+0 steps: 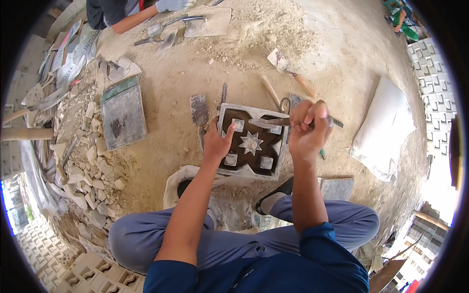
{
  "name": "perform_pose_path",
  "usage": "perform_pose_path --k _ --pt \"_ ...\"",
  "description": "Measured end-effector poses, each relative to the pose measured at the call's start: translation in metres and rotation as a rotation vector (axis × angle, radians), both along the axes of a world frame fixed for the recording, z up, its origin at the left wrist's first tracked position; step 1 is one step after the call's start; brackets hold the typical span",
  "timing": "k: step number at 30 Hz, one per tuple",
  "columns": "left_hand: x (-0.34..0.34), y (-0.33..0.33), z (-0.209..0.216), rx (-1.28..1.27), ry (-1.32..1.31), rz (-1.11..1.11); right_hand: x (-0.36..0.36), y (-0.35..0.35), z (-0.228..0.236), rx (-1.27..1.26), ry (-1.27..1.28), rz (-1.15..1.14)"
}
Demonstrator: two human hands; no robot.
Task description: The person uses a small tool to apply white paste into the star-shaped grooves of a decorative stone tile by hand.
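Note:
A square grey concrete-like block or mould [244,168] lies in front of me, with a raised star at its centre, small raised squares and deep dark recesses. My left hand [218,142] grips its left edge, the thumb over the top face and the fingers at the outer side. In my right hand [309,129], closed in a fist, is a slim trowel-like tool [264,123]. Its flat tip lies over the block's upper right part; whether it touches is unclear. A flat-bladed tool [199,111] lies just left of the block.
Rubble [95,166] and a grey slab [124,119] lie left. A wooden-handled trowel [304,84] lies beyond the block, a white sack [386,127] to the right. Another person's gloved hand [172,5] is at the far left, near scattered tools [161,31]. Patterned blocks [435,78] are stacked around.

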State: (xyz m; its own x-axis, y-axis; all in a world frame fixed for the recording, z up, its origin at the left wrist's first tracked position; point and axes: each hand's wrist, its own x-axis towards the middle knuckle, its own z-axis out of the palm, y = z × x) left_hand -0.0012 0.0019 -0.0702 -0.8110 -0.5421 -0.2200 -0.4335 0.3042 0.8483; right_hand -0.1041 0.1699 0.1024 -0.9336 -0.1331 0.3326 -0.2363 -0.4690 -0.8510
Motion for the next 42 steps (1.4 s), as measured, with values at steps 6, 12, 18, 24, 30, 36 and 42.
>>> perform_pose_path --k 6,12,18,24,30,36,42 --pt "0.002 0.000 0.003 0.006 0.028 0.001 0.010 -0.010 0.017 -0.157 0.048 0.082" --pt "0.000 0.001 0.002 0.008 0.017 -0.002 0.019 -0.017 -0.011 -0.055 0.065 0.102" --pt "0.001 -0.001 0.005 0.009 -0.021 -0.005 0.025 -0.024 -0.022 0.018 0.072 0.121" --pt "0.000 0.000 0.009 0.024 -0.041 0.003 0.031 -0.032 -0.047 0.048 0.132 0.117" --pt "0.002 -0.001 0.000 0.025 -0.041 0.006 0.021 -0.038 -0.049 0.278 0.181 0.148" --pt "0.000 0.000 0.002 0.008 -0.040 0.009 0.007 -0.036 -0.073 0.526 0.208 0.363" --pt "0.001 0.002 -0.001 -0.016 0.009 0.018 0.005 -0.036 -0.077 0.436 0.252 0.288"
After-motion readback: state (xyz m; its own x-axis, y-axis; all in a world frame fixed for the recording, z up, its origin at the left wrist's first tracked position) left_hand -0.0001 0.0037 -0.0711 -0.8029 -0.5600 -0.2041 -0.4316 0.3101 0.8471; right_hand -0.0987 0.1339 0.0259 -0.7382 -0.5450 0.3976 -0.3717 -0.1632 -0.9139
